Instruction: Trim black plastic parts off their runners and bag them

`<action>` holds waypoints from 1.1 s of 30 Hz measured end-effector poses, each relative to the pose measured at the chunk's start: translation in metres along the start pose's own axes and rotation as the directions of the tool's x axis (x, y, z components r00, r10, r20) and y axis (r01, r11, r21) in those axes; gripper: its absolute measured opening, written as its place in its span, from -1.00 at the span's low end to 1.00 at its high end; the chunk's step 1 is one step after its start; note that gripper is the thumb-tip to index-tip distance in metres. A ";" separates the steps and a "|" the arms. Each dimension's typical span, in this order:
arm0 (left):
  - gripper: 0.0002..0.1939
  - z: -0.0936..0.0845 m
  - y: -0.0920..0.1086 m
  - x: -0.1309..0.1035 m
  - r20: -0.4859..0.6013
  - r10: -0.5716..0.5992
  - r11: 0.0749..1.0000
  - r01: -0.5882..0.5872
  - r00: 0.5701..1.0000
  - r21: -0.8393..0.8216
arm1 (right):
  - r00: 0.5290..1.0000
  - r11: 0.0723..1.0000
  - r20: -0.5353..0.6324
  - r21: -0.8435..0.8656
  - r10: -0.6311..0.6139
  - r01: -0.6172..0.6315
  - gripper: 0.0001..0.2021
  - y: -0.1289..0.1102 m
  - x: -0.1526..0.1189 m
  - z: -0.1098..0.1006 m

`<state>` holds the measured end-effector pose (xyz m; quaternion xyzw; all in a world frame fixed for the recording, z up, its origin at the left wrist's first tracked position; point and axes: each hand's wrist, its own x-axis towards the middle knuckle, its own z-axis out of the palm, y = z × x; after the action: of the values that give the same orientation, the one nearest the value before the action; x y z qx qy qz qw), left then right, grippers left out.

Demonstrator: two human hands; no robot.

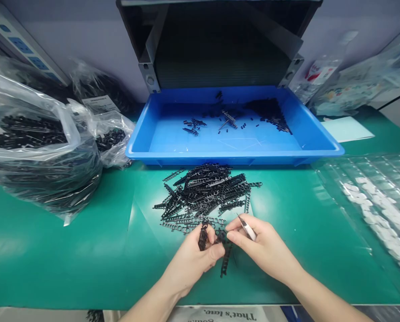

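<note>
My left hand [192, 256] is closed around black plastic strips [203, 237] with small links or holes along them. Another black strip [225, 263] hangs down beside its fingertips, above the mat. Close on the right, my right hand [269, 251] holds a slim, pointed white-handled tool [248, 229] between its fingers; the exact kind of tool is unclear. Its thumb and forefinger meet near the parts at my left fingertips, and whether they grip one is hidden. Just beyond both hands lies a loose pile of black strips [210, 190].
A blue tray [233, 155] behind the pile holds small black parts. Bags of black parts [69, 179] stand on the left. On the right, a clear blister tray [357, 228] contains white pieces, with a bottle [324, 69] farther back. Green mat [119, 264] covers the table.
</note>
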<state>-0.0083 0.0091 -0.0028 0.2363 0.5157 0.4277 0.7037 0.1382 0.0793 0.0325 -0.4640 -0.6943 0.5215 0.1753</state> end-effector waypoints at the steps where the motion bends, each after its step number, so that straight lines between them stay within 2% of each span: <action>1: -0.55 0.000 0.001 0.000 -0.043 0.008 1.000 -0.008 0.999 -0.002 | 1.000 1.000 -0.019 0.013 0.009 -0.009 -0.90 0.001 -0.001 0.000; 3: -0.57 0.002 0.002 0.000 -0.113 0.017 1.000 -0.017 0.993 0.000 | 0.999 0.999 -0.048 0.036 0.020 -0.018 -0.89 0.002 -0.002 0.001; 6: -0.55 0.006 0.004 -0.001 -0.055 0.016 1.000 -0.017 0.998 -0.023 | 0.997 0.997 -0.063 0.070 0.044 -0.040 -0.88 0.003 -0.003 0.005; 8: -0.65 0.009 0.005 -0.003 -0.023 -0.001 1.000 0.001 1.000 -0.024 | 0.997 0.993 -0.039 0.102 0.062 -0.057 -0.89 0.004 -0.003 0.007; 10: -0.76 0.013 0.007 -0.005 -0.056 -0.023 1.000 0.022 0.998 -0.017 | 0.998 0.993 -0.003 0.102 0.061 -0.060 -0.89 0.006 -0.003 0.007; 12: -0.82 0.016 0.008 -0.006 -0.135 -0.016 1.000 0.015 0.991 -0.004 | 1.000 1.000 0.013 0.028 0.002 -0.003 -0.89 0.010 -0.003 0.004; 14: -0.84 0.016 0.009 -0.007 -0.192 0.011 1.000 -0.008 0.981 0.015 | 0.992 0.987 0.039 -0.103 -0.116 0.120 -0.84 0.013 -0.006 -0.001; 16: -0.83 0.015 0.009 -0.007 -0.216 0.036 0.999 -0.028 0.976 0.043 | 0.969 0.943 0.132 -0.234 -0.210 0.236 -0.75 0.015 -0.010 -0.007; 18: -0.84 0.013 0.007 -0.007 -0.219 0.048 0.997 -0.033 0.974 0.073 | 0.945 0.890 0.236 -0.345 -0.226 0.298 -0.70 0.016 -0.016 -0.010; 22: -0.85 0.009 0.001 -0.006 -0.204 0.061 0.991 -0.036 0.977 0.128 | 0.933 0.809 0.305 -0.489 -0.192 0.326 -0.67 0.015 -0.023 -0.008; 30: -0.88 0.008 0.004 -0.006 -0.209 0.106 0.965 -0.050 0.972 0.257 | 0.917 0.702 0.248 -0.591 -0.311 0.398 -0.64 0.013 -0.023 0.000; 33: -0.88 0.012 0.009 -0.008 -0.238 0.113 0.965 -0.049 0.965 0.258 | 0.917 0.690 0.253 -0.604 -0.308 0.399 -0.62 0.012 -0.024 0.001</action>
<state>-0.0012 0.0088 0.0125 0.2880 0.6401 0.4145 0.5792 0.1548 0.0594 0.0273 -0.3174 -0.9166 0.2367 0.0560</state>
